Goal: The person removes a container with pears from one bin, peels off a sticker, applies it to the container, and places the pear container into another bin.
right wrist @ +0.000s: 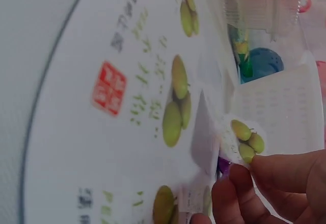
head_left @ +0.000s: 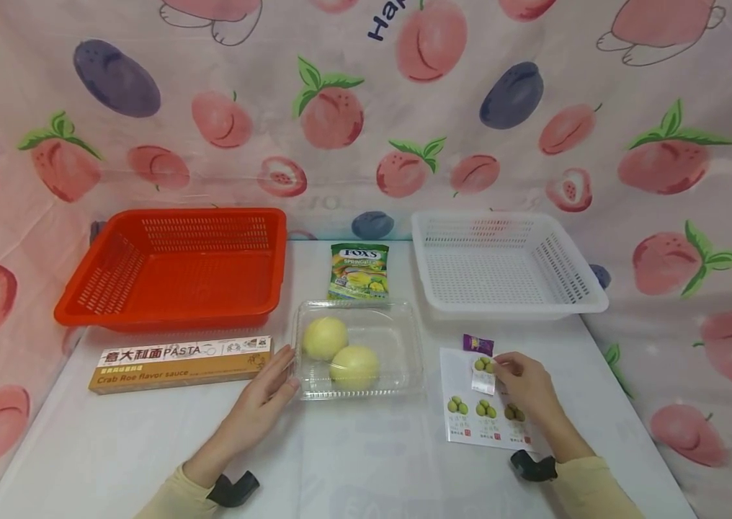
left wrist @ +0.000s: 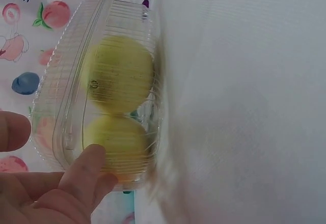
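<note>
A fruit-print sticker is pinched between the thumb and fingertip of my right hand, partly lifted off a white sticker sheet. More printed fruit stickers sit along that sheet's lower row. My left hand rests with fairly straight fingers against the left side of a clear plastic clamshell box. Inside the box are two round pale-yellow fruits, one behind the other. The lid looks closed in the left wrist view.
A small purple-wrapped candy lies just beyond the sheet. Behind the box is a green Fox's candy bag. A red basket stands at back left, a white basket at back right. The pasta box lies left of my left hand.
</note>
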A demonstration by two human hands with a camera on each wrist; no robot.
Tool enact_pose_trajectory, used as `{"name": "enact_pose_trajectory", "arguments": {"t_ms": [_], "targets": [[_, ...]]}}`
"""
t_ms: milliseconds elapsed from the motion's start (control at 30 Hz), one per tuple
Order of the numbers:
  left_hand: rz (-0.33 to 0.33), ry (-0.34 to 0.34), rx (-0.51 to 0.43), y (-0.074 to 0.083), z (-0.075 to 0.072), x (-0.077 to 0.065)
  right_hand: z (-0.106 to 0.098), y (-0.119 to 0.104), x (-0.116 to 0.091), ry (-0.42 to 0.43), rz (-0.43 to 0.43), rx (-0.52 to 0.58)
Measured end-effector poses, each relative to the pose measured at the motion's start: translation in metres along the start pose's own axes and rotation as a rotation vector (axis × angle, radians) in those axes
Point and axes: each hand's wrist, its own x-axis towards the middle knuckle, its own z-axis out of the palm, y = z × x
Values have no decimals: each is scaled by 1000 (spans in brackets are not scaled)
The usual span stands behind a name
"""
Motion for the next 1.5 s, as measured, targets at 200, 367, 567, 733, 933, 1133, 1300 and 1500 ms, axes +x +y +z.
{"name": "enact_pose_trajectory", "arguments": {"t_ms": [200,367,567,733,933,1133,1300,1500], "targets": [[-17,-34,53,3,-7,1,-11,-7,-1,-11,-4,104],[-49,-66,89,7,-19,5,-19,-30,-5,18,-111,180],[-32,-39,131,22,-42,14,-26,-73,-10,-31,-242,240],[47,-37,108,37,-55,27,-25,-109,-9,-93,-281,283],[78,-56,144,50,-56,48,-13,-142,-4,-151,-332,306],[25,-135,144,63,-49,69,8,-166,3,-220,-384,325],[-38,-193,92,71,-37,91,27,-179,10,-249,-413,324],[-78,-242,213,70,-20,111,47,-186,17,-272,-394,287]]}}
